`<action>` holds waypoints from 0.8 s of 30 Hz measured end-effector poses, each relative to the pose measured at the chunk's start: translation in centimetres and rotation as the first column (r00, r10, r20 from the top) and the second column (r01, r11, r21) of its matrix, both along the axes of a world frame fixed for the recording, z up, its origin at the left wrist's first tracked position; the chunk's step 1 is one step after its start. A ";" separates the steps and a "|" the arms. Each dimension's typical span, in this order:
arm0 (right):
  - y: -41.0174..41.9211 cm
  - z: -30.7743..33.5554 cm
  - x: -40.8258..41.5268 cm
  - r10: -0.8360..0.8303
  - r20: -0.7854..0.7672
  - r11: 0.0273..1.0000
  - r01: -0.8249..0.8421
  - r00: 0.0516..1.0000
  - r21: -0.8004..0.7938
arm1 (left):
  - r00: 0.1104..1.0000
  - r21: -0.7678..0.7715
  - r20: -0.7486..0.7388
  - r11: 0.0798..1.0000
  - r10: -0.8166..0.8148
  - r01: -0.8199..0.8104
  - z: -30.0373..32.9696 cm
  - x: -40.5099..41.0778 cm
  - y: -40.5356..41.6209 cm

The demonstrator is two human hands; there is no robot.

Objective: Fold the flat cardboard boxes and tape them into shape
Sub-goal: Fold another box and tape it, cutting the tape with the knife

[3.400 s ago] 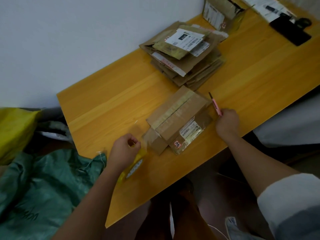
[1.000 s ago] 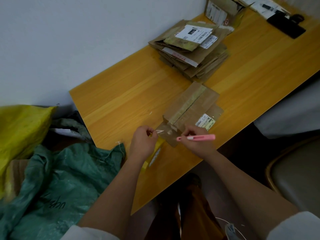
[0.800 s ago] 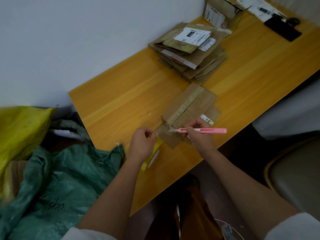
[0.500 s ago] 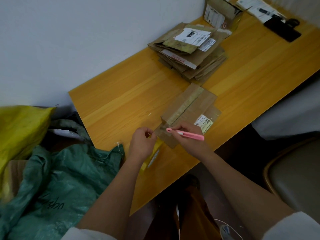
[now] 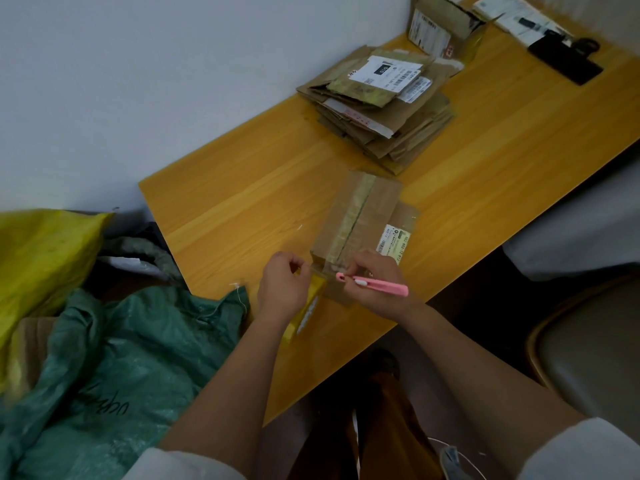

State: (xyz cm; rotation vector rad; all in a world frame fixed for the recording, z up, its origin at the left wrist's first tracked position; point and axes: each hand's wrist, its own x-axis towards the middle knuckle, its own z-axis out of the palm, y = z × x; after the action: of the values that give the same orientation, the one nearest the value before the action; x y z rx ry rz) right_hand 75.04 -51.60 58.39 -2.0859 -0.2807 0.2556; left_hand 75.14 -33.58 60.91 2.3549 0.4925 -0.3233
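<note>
A small folded cardboard box (image 5: 363,220) with a taped centre seam and a white label lies near the front edge of the wooden table (image 5: 242,202). My right hand (image 5: 374,282) grips a pink utility knife (image 5: 374,285) at the box's near end, blade end pointing left. My left hand (image 5: 282,289) grips a yellow tape roll (image 5: 306,308) just left of the box, fingers curled; a clear strip of tape seems to run from it to the box's near end. A stack of flat cardboard boxes (image 5: 377,102) lies at the back by the wall.
An assembled box (image 5: 443,26) stands at the far corner by the wall. A black clipboard clip and papers (image 5: 561,53) lie at the back right. Green (image 5: 104,368) and yellow (image 5: 41,258) sacks sit left of the table. A chair (image 5: 588,348) stands on the right.
My right hand brought the pink knife from the box's right side to its near end. Over the last second the knife tip swung left and down toward the tape. My left hand stayed put.
</note>
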 end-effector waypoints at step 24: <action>1.5 1.1 0.0 -0.188 -0.435 0.843 0.372 0.881 0.389 | 0.998 -0.117 -0.060 0.993 -0.020 0.013 0.3 -5.6 4.4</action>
State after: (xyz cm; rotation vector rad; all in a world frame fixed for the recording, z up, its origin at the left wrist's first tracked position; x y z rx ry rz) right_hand 75.03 -50.09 59.53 -1.5313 0.1982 0.3670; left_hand 69.58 -29.22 61.26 2.2425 0.4701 -0.4215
